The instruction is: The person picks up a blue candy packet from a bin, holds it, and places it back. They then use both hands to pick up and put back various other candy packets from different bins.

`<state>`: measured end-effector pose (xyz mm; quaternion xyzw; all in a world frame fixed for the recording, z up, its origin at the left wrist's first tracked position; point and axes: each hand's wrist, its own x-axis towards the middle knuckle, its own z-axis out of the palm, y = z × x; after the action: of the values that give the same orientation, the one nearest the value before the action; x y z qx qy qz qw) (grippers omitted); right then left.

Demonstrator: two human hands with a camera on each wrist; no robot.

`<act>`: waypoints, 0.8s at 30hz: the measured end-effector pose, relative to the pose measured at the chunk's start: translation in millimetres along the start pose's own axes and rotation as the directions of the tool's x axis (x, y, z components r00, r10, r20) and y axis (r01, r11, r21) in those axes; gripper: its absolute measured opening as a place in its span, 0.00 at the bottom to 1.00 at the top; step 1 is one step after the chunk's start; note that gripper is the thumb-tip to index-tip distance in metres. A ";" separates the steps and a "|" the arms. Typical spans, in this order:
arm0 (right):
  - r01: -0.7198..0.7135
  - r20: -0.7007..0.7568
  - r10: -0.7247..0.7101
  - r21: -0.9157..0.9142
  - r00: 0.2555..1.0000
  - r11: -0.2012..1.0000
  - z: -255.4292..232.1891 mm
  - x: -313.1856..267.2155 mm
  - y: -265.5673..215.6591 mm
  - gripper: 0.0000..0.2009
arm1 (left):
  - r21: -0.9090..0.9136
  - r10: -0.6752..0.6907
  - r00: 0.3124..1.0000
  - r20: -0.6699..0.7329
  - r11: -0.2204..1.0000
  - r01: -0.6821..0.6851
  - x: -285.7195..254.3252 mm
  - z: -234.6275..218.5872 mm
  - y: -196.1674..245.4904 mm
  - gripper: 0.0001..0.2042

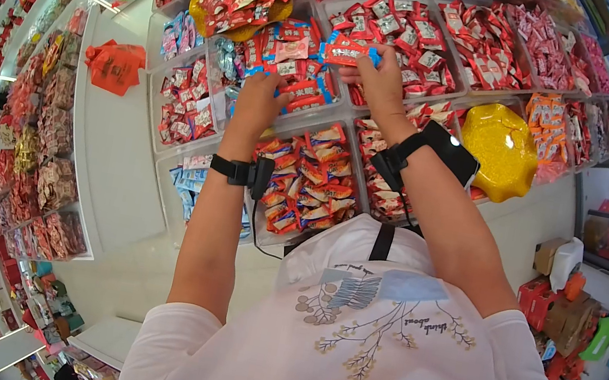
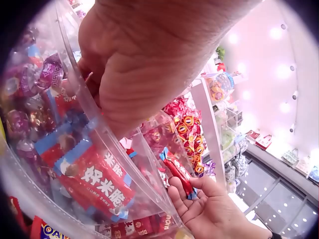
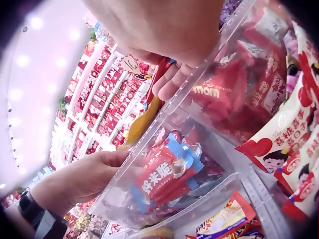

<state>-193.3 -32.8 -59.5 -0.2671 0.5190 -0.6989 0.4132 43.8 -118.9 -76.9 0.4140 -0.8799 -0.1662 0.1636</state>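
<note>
My right hand [image 1: 380,83] holds a red wrapped snack [image 1: 347,53] with blue ends over the bins, thumb and fingers around its end. In the left wrist view the same snack [image 2: 178,172] lies between the thumb and fingers of that hand [image 2: 212,206]. My left hand [image 1: 257,106] reaches down into a clear bin [image 2: 92,107] of similar red-and-blue snacks [image 2: 97,181]. Its fingertips are hidden behind the bin wall and the hand, so I cannot tell whether they grip a packet.
A yellow scalloped tray [image 1: 206,0] heaped with red sweets sits across the bins at the back left. Another yellow tray [image 1: 497,154] is at the right. Bins of orange-and-red packets [image 1: 310,179] stand nearest my body. A red plastic bag [image 1: 114,67] lies on the white counter at left.
</note>
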 end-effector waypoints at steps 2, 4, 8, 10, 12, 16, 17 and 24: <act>-0.003 0.014 0.003 -0.006 1.000 1.000 -1.6 0.1 -0.1 0.16 | -0.022 0.027 0.999 -0.017 0.999 -0.028 -2.3 -0.2 0.0 0.14; -0.013 0.018 0.014 -0.011 1.000 1.000 -4.1 1.0 3.0 0.17 | -0.078 0.020 1.000 0.016 0.997 -0.019 -2.6 -2.4 0.1 0.14; 0.007 0.011 -0.007 -0.045 1.000 0.999 -1.5 2.0 2.6 0.18 | -0.216 -0.083 0.996 0.021 0.973 0.085 -4.1 -6.5 -1.9 0.15; 0.012 0.029 -0.010 -0.068 1.000 0.998 -2.6 3.2 4.8 0.19 | -0.271 -0.143 0.986 0.086 0.949 0.161 -2.6 -12.4 -0.7 0.17; -0.002 0.030 0.005 -0.090 1.000 0.996 -3.8 3.1 4.1 0.18 | -0.290 -0.153 0.984 0.090 0.941 0.173 -1.7 -12.7 -0.2 0.18; -0.012 0.032 0.015 -0.091 0.999 0.996 -2.8 2.7 2.8 0.18 | -0.341 -0.183 0.980 0.079 0.919 0.200 -1.5 -18.3 1.4 0.18; 0.000 0.038 0.003 -0.081 0.999 0.997 -2.9 2.8 3.3 0.18 | -0.372 -0.213 0.971 0.105 0.898 0.237 -0.9 -22.9 3.2 0.17; -0.006 0.042 0.010 -0.098 0.999 0.995 -1.0 -2.3 -3.4 0.15 | -0.840 -0.372 0.892 0.256 0.371 0.396 -3.6 -36.1 9.6 0.19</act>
<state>-194.0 -29.9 -56.5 -0.2997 0.5448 -0.6653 0.4132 54.8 -116.0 -41.1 0.4612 -0.5496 -0.6297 0.2979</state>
